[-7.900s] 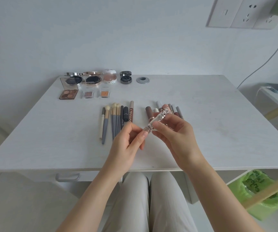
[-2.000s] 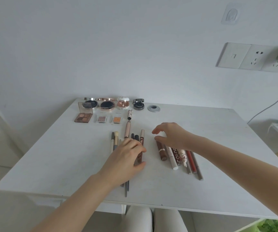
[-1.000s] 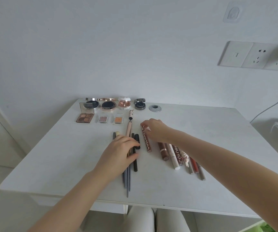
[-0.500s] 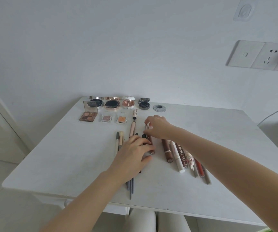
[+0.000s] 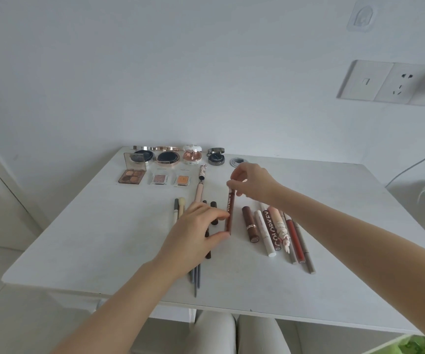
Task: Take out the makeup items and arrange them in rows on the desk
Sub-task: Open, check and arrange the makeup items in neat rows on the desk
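Observation:
A brown pencil-shaped tube (image 5: 229, 213) lies lengthwise at the desk's middle. My right hand (image 5: 251, 183) pinches its far end, and my left hand (image 5: 196, 231) holds its near end between thumb and fingers. Under my left hand lie several brushes and dark pens (image 5: 196, 275), partly hidden. To the right sits a row of lipsticks and pencils (image 5: 270, 228). Open compacts (image 5: 168, 157) and eyeshadow palettes (image 5: 131, 175) form rows at the back left. A pink pen (image 5: 199, 192) lies below a small patterned tube (image 5: 202, 171).
The white desk (image 5: 334, 226) stands against a white wall with sockets (image 5: 390, 83) at upper right. A round grommet (image 5: 237, 161) sits at the desk's back. A green-lined bin (image 5: 421, 346) is at the lower right, and my knees are below the front edge.
My right hand has drawn the brown tube away from the brush group, and my left hand has come onto its near end. The tube now lies straight between the two groups.

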